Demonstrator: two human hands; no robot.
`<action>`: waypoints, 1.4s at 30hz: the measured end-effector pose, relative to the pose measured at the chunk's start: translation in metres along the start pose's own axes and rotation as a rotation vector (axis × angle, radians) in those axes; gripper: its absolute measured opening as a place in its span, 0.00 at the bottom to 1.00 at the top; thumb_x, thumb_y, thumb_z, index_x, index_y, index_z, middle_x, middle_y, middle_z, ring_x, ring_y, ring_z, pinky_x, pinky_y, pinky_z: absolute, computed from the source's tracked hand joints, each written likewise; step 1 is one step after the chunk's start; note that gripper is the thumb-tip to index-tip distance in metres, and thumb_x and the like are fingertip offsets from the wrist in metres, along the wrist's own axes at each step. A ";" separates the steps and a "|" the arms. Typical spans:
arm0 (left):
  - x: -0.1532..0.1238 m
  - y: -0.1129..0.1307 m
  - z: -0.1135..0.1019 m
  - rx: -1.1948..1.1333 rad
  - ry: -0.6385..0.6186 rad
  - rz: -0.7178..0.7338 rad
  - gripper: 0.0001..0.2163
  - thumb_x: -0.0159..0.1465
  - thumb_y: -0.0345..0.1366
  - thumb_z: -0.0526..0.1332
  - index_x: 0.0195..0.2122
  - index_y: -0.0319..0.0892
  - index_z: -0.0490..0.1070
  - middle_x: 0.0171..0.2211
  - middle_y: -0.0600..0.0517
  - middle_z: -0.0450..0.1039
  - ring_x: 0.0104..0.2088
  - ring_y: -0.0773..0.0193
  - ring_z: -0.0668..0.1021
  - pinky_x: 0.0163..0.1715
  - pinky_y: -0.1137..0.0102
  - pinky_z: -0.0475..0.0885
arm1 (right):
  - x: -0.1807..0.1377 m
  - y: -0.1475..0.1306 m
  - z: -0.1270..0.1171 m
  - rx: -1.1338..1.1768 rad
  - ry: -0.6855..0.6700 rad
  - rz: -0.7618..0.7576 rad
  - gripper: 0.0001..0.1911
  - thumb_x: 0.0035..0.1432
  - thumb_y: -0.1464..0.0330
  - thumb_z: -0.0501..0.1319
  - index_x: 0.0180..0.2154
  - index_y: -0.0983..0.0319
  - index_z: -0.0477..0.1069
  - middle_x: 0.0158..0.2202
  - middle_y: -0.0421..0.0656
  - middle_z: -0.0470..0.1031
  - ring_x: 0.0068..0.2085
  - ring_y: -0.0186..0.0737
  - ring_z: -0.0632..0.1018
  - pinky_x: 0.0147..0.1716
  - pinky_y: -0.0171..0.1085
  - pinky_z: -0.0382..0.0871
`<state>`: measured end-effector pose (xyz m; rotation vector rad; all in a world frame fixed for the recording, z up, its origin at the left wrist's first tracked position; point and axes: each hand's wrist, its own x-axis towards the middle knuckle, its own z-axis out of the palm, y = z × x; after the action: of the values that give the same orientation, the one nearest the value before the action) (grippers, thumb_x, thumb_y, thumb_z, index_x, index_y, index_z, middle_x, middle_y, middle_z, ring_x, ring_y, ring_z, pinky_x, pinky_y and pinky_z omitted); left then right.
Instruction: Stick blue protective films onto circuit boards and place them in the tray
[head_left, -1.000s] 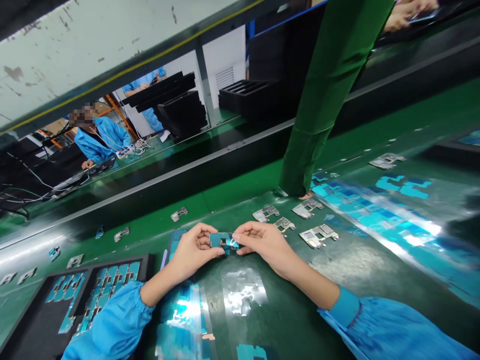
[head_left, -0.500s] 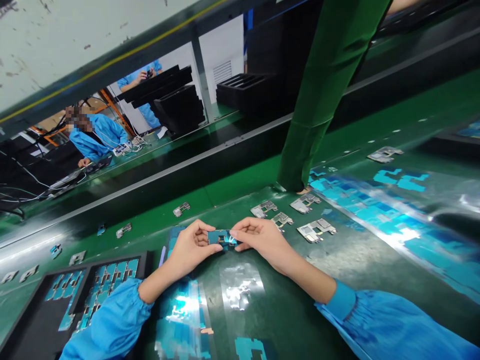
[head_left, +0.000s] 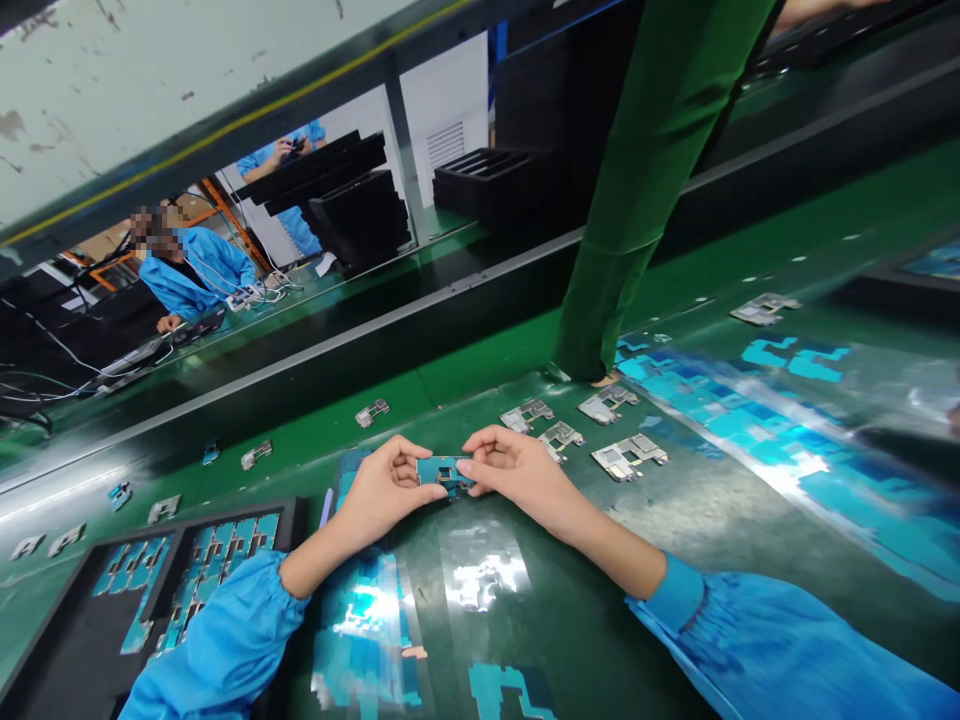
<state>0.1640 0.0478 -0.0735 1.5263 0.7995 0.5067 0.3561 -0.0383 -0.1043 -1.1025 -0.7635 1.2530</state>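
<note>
Between my two hands a small circuit board (head_left: 435, 470) with a blue film on its face is held up above the green bench. My left hand (head_left: 386, 485) pinches its left end between thumb and fingers. At the right end, my right hand (head_left: 514, 470) grips it, the thumb lying on the blue face. Just beyond my right hand lie several bare silvery circuit boards (head_left: 628, 458). Below the hands, a clear plastic sheet (head_left: 484, 570) reflects the light.
A black tray (head_left: 71, 645) with rows of blue-covered boards stands at the left. Sheets of blue film cutouts (head_left: 757, 440) spread across the right. A green-wrapped post (head_left: 622, 210) rises behind the bench. Across the line sits a person in blue (head_left: 196, 270).
The right thumb now presses flatter on the board's right end, where a bright glint showed before. Both hands stay in nearly the same place; the view has shifted slightly.
</note>
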 end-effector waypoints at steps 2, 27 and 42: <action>-0.001 0.001 0.001 -0.014 0.000 -0.002 0.24 0.49 0.38 0.78 0.40 0.39 0.68 0.33 0.51 0.78 0.33 0.64 0.81 0.37 0.70 0.76 | -0.001 -0.001 0.001 -0.008 -0.017 -0.006 0.25 0.40 0.60 0.77 0.39 0.62 0.72 0.31 0.35 0.68 0.27 0.33 0.77 0.28 0.36 0.77; -0.002 0.003 0.002 -0.066 -0.034 -0.017 0.22 0.49 0.34 0.78 0.39 0.39 0.68 0.33 0.52 0.79 0.32 0.66 0.81 0.35 0.72 0.77 | -0.004 0.000 0.004 -0.170 -0.067 -0.064 0.18 0.44 0.66 0.73 0.39 0.64 0.76 0.26 0.39 0.77 0.26 0.35 0.76 0.29 0.35 0.71; -0.005 0.008 0.013 0.031 -0.016 0.019 0.21 0.52 0.39 0.75 0.41 0.40 0.68 0.30 0.55 0.73 0.28 0.67 0.78 0.29 0.72 0.76 | -0.005 0.011 0.007 0.016 -0.148 -0.037 0.19 0.47 0.62 0.74 0.38 0.63 0.72 0.32 0.40 0.77 0.28 0.33 0.76 0.29 0.34 0.72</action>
<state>0.1716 0.0358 -0.0661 1.5664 0.7846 0.4975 0.3446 -0.0420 -0.1118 -0.9866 -0.8795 1.3176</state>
